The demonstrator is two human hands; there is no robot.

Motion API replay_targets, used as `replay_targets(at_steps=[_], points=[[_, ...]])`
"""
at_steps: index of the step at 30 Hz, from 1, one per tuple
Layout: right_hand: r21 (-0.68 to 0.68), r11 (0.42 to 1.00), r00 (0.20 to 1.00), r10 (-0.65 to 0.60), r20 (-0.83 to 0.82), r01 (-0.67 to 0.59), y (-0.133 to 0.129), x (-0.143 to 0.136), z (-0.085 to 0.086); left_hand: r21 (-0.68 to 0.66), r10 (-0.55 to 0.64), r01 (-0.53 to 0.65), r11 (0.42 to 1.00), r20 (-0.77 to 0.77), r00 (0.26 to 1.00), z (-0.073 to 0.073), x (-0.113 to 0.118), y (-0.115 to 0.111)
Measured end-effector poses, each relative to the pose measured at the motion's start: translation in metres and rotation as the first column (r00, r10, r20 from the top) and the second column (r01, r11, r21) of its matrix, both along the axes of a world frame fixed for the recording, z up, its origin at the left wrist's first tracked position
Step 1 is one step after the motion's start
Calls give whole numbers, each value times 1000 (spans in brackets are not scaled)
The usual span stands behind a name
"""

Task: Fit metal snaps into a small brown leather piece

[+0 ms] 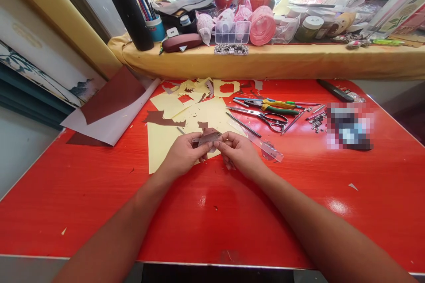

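Note:
Between my two hands is a small cut piece of brown sheet material (210,135) with a greyish side and a small round metal-looking dot near its right end. My left hand (182,152) grips its left part, thumb on top. My right hand (237,148) pinches the right end between thumb and fingers. Both hands are above the front part of a pale yellow sheet (159,146). A brown scrap (164,118) lies on that sheet, and a clear ruler (265,148) lies just right of my right hand.
Scissors (262,115), pliers (272,106) and a dark pencil (244,124) lie beyond my right hand. Small metal rings (318,123) are farther right. Yellow paper offcuts (199,88) lie at the back. A brown sheet (113,95) leans at left. Crowded sill (186,64) behind.

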State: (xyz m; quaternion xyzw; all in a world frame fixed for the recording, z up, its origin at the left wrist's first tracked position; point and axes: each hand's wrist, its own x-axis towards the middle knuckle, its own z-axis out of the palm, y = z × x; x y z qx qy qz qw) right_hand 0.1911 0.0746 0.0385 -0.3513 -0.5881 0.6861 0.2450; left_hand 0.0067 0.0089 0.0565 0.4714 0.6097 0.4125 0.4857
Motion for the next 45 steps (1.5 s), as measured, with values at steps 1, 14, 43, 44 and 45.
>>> replay_targets(at_steps=[1,14,43,44,45], points=[[3,1000,1000,-2,-2,2,-1,0,0,-11,-7,7,1000,2,1000,0,-1,0],[20,1000,1000,15,24,-15,-2,3,-1,-35,-60,61,998,29,998,3,-4,2],[92,995,999,-32,39,28,-8,-1,-3,-181,135,-105,978,163,977,-4,11,4],[94,995,999,-37,34,33,-8,-1,-4,-186,139,-106,977,177,974,-3,11,4],[98,994,999,-41,31,38,-8,-1,-5,-189,142,-106,976,187,972,-2,12,4]])
